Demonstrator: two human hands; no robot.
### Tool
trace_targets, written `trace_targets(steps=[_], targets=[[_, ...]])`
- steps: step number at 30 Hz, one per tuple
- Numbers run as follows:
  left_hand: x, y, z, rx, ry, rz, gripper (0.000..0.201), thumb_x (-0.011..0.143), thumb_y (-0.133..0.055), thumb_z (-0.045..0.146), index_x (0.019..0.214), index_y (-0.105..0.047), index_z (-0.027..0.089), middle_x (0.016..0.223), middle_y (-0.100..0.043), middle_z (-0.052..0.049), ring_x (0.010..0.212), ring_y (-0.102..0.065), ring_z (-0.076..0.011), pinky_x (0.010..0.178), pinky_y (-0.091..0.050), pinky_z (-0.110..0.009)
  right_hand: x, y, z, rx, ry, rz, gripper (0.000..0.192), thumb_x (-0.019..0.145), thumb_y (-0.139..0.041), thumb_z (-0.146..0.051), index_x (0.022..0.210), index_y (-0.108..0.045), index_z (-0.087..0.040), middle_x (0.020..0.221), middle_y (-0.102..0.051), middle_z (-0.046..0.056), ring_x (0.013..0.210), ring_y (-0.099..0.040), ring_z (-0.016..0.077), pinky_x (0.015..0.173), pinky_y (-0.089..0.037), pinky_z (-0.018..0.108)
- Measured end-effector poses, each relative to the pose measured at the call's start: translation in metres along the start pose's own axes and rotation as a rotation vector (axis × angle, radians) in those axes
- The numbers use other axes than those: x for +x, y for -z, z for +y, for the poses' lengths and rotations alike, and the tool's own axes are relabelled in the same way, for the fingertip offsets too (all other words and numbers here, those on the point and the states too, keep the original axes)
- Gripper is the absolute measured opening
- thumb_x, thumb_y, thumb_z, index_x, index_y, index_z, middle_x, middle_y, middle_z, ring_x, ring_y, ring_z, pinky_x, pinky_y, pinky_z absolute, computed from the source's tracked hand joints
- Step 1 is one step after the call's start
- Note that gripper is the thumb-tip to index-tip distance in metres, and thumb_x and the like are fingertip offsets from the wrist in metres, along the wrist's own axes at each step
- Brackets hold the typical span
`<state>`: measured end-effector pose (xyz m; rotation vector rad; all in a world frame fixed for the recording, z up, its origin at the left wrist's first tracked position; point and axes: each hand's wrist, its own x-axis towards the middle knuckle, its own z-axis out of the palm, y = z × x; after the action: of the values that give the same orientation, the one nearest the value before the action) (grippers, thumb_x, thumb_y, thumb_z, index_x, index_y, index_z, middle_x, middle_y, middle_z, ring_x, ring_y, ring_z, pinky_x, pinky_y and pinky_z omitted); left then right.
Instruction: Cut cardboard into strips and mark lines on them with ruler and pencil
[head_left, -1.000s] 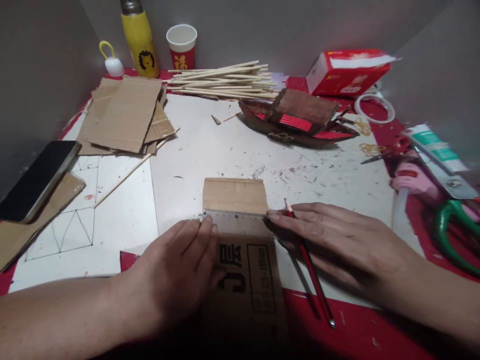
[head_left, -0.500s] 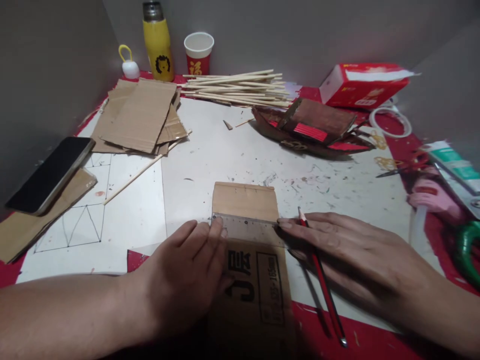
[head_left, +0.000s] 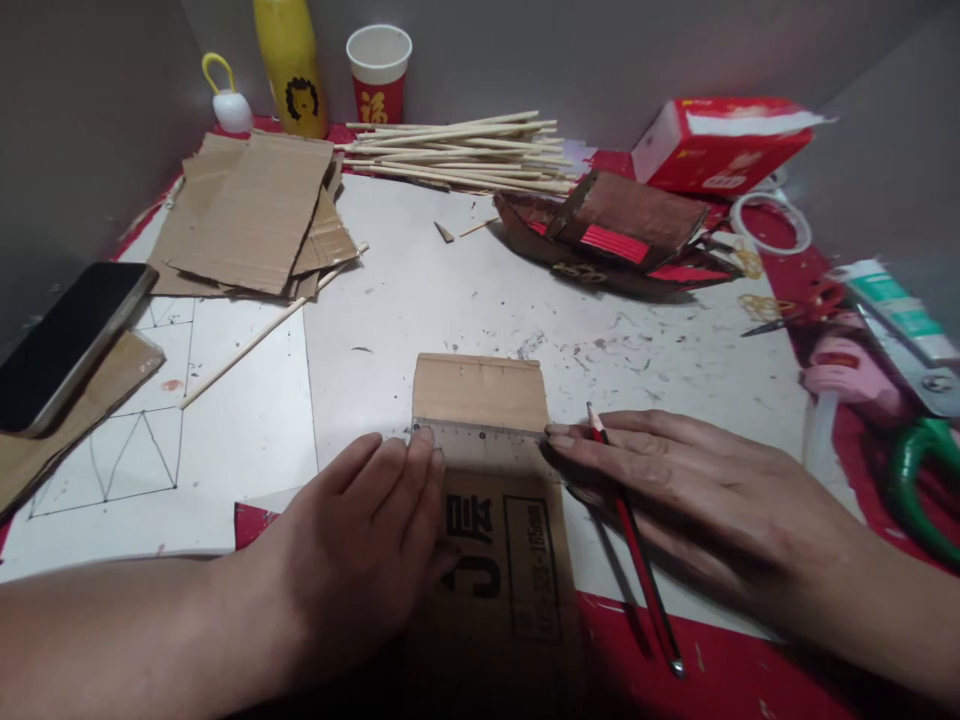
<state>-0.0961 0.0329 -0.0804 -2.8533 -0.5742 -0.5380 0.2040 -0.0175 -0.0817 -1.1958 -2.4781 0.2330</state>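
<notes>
A printed piece of cardboard lies before me, its lower part in shadow, with a clear ruler across it. The fingertips of my left hand press together on the ruler's left end; its thumb is mostly hidden beneath. At the ruler's right end, my right hand touches with thumb and fingertips. Between its fingers sits a red and black pencil, tip pointing away from me and its rear end slanting toward me.
At the back stand a model boat, a bundle of wooden sticks, a paper cup and a yellow bottle. Cardboard sheets and a phone lie left. Green-handled scissors and a pink glue gun lie right.
The whole view has shifted slightly, so things at the back appear higher and more to the left. Both hands keep their places on the ruler, and the pencil stays in my right hand.
</notes>
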Motion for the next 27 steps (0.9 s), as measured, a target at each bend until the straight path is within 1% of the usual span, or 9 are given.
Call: trace_targets(steps=[3, 6, 12, 16, 19, 22, 25, 27], targets=[[0.0, -0.001, 0.0, 0.011, 0.006, -0.007, 0.036, 0.102, -0.044, 0.022, 0.115, -0.068, -0.001, 0.117, -0.074, -0.019, 0.102, -0.071, -0.029, 0.088, -0.057, -0.042, -0.001, -0.001, -0.001, -0.02, -0.003, -0.004, 0.064, 0.098, -0.047, -0.014, 0.159, -0.033, -0.027, 0.122, -0.07, 0.012, 0.111, -0.065, 0.0331, 0.082, -0.062, 0.05], [-0.001, -0.001, 0.0, 0.007, 0.016, -0.018, 0.035, 0.101, -0.047, 0.022, 0.115, -0.068, -0.002, 0.118, -0.073, -0.02, 0.102, -0.071, -0.0303, 0.088, -0.057, -0.043, -0.001, -0.001, -0.002, -0.039, 0.002, -0.002, 0.065, 0.098, -0.046, -0.012, 0.159, -0.031, -0.026, 0.12, -0.07, 0.014, 0.111, -0.065, 0.0336, 0.08, -0.062, 0.05], [0.0, 0.0, -0.001, 0.002, -0.003, -0.015, 0.035, 0.1, -0.047, 0.021, 0.114, -0.068, -0.002, 0.115, -0.074, -0.02, 0.1, -0.071, -0.0299, 0.085, -0.058, -0.043, -0.002, -0.001, -0.001, -0.012, -0.016, -0.011, 0.067, 0.096, -0.049, -0.009, 0.159, -0.033, -0.028, 0.125, -0.069, 0.012, 0.114, -0.063, 0.033, 0.083, -0.062, 0.051], [0.0, -0.001, -0.001, -0.012, 0.004, -0.001, 0.035, 0.101, -0.046, 0.021, 0.113, -0.068, -0.002, 0.114, -0.075, -0.02, 0.101, -0.07, -0.03, 0.086, -0.057, -0.043, -0.004, -0.002, -0.001, -0.024, -0.008, -0.01, 0.069, 0.095, -0.049, -0.007, 0.159, -0.032, -0.027, 0.124, -0.069, 0.012, 0.114, -0.063, 0.0332, 0.083, -0.061, 0.05], [-0.002, -0.002, -0.001, -0.059, 0.014, -0.002, 0.034, 0.101, -0.047, 0.022, 0.114, -0.068, -0.001, 0.117, -0.074, -0.019, 0.108, -0.068, -0.0299, 0.096, -0.053, -0.044, -0.003, -0.001, -0.001, -0.028, -0.005, -0.011, 0.066, 0.095, -0.05, -0.007, 0.157, -0.036, -0.025, 0.123, -0.069, 0.013, 0.115, -0.063, 0.0326, 0.085, -0.061, 0.049], [-0.003, -0.004, -0.002, -0.099, 0.0, -0.013, 0.035, 0.101, -0.049, 0.024, 0.115, -0.068, -0.001, 0.122, -0.072, -0.018, 0.115, -0.064, -0.0305, 0.104, -0.048, -0.044, 0.002, 0.001, -0.002, -0.065, 0.038, 0.007, 0.062, 0.094, -0.052, -0.005, 0.154, -0.042, -0.019, 0.118, -0.07, 0.014, 0.111, -0.065, 0.0312, 0.083, -0.061, 0.045], [-0.002, -0.004, -0.004, -0.1, -0.009, -0.015, 0.035, 0.1, -0.049, 0.024, 0.113, -0.069, -0.002, 0.12, -0.073, -0.018, 0.113, -0.066, -0.0307, 0.103, -0.05, -0.043, 0.008, 0.003, -0.004, -0.091, 0.078, 0.028, 0.058, 0.093, -0.053, -0.003, 0.149, -0.046, -0.015, 0.113, -0.072, 0.015, 0.107, -0.064, 0.0299, 0.079, -0.061, 0.041], [0.0, -0.004, -0.005, -0.098, -0.012, -0.006, 0.035, 0.1, -0.048, 0.023, 0.112, -0.07, -0.002, 0.117, -0.074, -0.019, 0.11, -0.068, -0.0308, 0.1, -0.053, -0.042, 0.011, 0.004, -0.005, -0.09, 0.084, 0.017, 0.052, 0.094, -0.053, -0.004, 0.145, -0.05, -0.014, 0.111, -0.072, 0.015, 0.106, -0.064, 0.0295, 0.08, -0.06, 0.041]])
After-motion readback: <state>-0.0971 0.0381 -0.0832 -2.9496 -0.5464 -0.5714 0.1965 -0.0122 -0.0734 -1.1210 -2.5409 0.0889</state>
